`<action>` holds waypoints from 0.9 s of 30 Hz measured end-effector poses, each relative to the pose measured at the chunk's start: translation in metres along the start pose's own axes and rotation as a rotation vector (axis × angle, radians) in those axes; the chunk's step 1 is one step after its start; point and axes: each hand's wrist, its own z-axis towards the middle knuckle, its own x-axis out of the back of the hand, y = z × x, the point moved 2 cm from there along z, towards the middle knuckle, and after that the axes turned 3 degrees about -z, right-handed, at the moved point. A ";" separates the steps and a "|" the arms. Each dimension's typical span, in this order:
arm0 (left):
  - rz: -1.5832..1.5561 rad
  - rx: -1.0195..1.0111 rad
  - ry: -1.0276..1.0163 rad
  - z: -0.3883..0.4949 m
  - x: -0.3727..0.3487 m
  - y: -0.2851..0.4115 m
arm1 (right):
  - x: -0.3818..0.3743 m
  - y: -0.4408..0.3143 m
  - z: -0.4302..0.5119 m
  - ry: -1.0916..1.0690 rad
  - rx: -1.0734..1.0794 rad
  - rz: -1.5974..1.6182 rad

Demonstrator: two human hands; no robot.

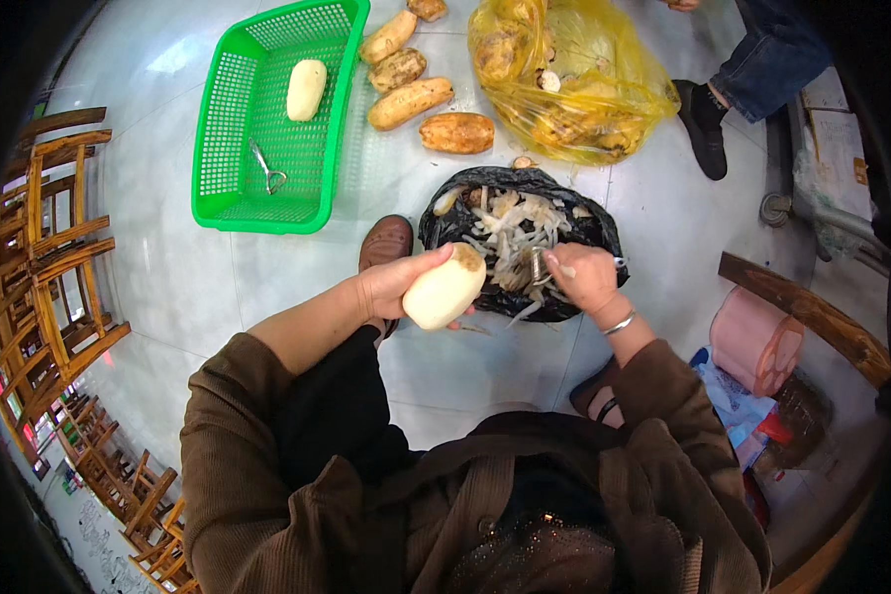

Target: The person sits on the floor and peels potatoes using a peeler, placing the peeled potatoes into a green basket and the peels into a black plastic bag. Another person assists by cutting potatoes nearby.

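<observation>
My left hand point(397, 286) grips a mostly peeled lotus root segment point(442, 293), pale all over except for a brown patch at its far end. To its right, my right hand point(585, 276) holds a metal peeler point(540, 266), its blade end apart from the root. Both hands are above a black plastic bag point(445, 193), which lies open on the floor. Pale strips of peel point(520, 215) are heaped in the bag. A bit of peel clings near the fingers of my right hand.
A green plastic basket point(330, 163) holds a peeled segment point(307, 90) and another peeler point(269, 169). Unpeeled lotus root segments point(410, 104) lie beside a yellow plastic bag point(586, 96) of more roots. Another person's shoe point(702, 130) is at upper right. A pink stool point(754, 338) lies right; wooden chairs point(59, 275) stand left.
</observation>
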 end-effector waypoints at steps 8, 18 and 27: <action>0.372 0.089 -0.086 -0.005 -0.020 -0.002 | 0.012 -0.075 0.028 0.153 0.258 0.262; 0.277 0.069 0.077 0.002 0.008 -0.010 | -0.036 -0.065 0.042 0.119 0.239 0.287; 0.451 0.030 -0.025 -0.017 0.002 -0.014 | -0.025 0.022 -0.036 -0.077 0.035 -0.116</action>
